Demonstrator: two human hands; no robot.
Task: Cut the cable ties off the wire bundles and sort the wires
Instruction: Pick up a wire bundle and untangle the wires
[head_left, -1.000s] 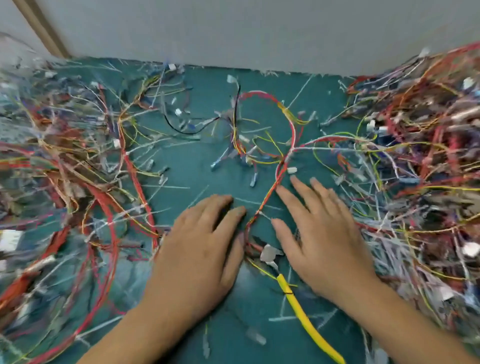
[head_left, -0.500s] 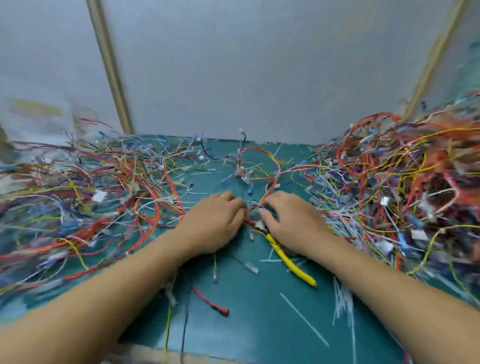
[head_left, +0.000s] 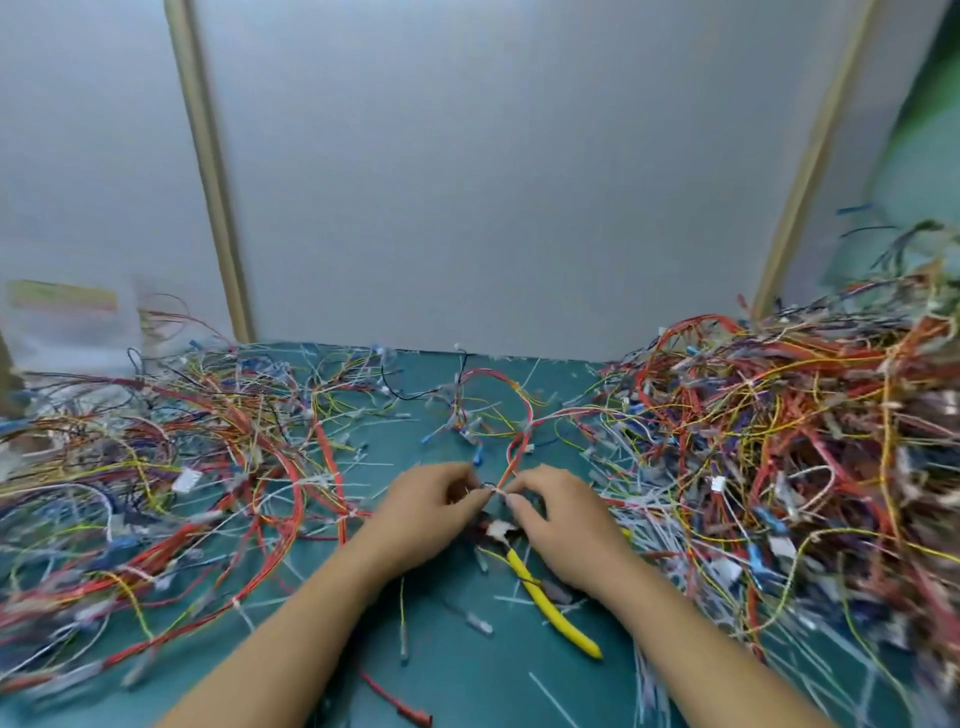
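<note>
My left hand (head_left: 423, 512) and my right hand (head_left: 558, 514) meet at the middle of the green mat (head_left: 467, 670), fingertips pinching the near end of a red and orange wire bundle (head_left: 514, 452) that loops away toward the wall. Just below the fingers lies a white connector (head_left: 497, 529). A cutter with yellow handles (head_left: 550, 605) lies on the mat under my right wrist, not held. A spread of loose wires (head_left: 171, 467) covers the left side. A tall tangled heap of wires (head_left: 789, 441) fills the right side.
A grey partition wall (head_left: 478, 182) with two beige strips closes the back. Cut white cable ties (head_left: 553, 699) and small wire ends litter the mat near me. A red clip lead (head_left: 400, 699) lies at the front edge.
The view has tilted up and back from the mat. My hands went from lying flat beside the red bundle to pinching its near end between the fingertips.
</note>
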